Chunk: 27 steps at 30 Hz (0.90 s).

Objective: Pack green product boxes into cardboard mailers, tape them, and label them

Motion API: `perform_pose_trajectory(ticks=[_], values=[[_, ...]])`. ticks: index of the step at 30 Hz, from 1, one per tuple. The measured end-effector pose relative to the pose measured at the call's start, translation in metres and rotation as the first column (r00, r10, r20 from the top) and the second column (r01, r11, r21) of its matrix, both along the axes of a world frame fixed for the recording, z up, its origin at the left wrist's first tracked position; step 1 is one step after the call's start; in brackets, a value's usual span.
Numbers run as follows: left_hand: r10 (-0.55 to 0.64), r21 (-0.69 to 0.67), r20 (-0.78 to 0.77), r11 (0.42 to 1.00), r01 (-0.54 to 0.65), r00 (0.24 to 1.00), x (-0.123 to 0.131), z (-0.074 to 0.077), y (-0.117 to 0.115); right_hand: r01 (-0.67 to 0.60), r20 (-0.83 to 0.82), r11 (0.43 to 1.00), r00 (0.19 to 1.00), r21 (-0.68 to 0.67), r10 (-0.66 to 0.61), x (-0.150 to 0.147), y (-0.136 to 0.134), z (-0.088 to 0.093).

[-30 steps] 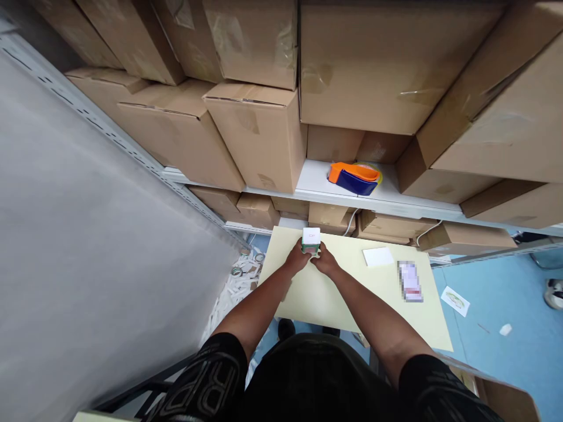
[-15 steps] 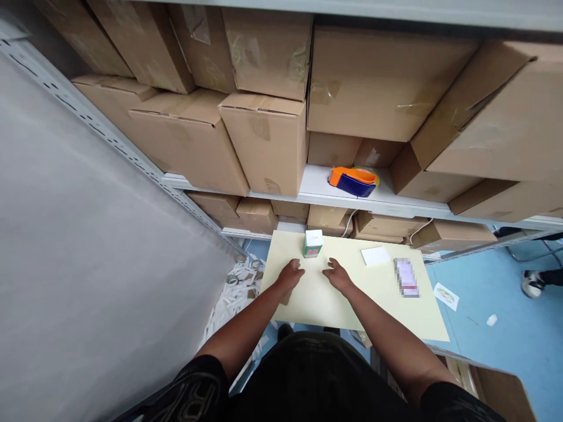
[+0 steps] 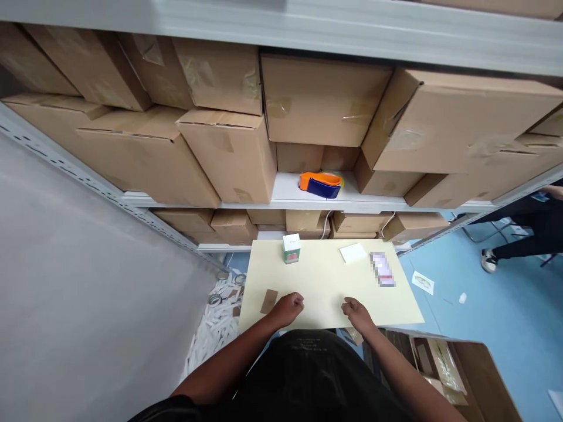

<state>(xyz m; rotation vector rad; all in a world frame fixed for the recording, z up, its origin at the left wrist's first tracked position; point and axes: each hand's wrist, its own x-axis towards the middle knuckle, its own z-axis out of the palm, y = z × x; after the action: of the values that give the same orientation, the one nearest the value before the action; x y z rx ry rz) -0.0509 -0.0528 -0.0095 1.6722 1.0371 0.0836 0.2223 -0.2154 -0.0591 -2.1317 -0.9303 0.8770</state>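
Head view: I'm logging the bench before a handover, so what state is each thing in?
left hand: fisted, empty.
right hand: relaxed, empty.
brown card: lying flat beside the left hand.
small box: upright, closed, on the table.
white pad: lying flat.
tape dispenser: on the shelf.
shelf cartons: closed, taped.
floor carton: open.

Both hands empty, left hand [image 3: 289,307] loosely curled, right hand [image 3: 357,310] loosely curled, forearms extended forward
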Motion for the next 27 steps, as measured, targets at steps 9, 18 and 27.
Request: perform_pose_trajectory(ticks=[9, 18, 27], values=[[0.053, 0.053, -0.056, 0.997, -0.050, 0.997, 0.076, 0.032, -0.001, -0.080, -0.141, 0.996, 0.987, -0.031, 0.075, 0.071, 0.029, 0.017], [0.178, 0.150, 0.103, 0.970, -0.192, 0.979, 0.135, 0.084, 0.021, -0.496, 0.541, 0.776, 0.805, 0.390, 0.242, 0.108, 0.166, 0.194], [0.181, 0.128, 0.061, 0.974, -0.188, 0.982, 0.111, 0.073, -0.013, -0.595, 0.728, 0.791, 0.603, 0.139, 0.326, 0.088, 0.350, 0.276]])
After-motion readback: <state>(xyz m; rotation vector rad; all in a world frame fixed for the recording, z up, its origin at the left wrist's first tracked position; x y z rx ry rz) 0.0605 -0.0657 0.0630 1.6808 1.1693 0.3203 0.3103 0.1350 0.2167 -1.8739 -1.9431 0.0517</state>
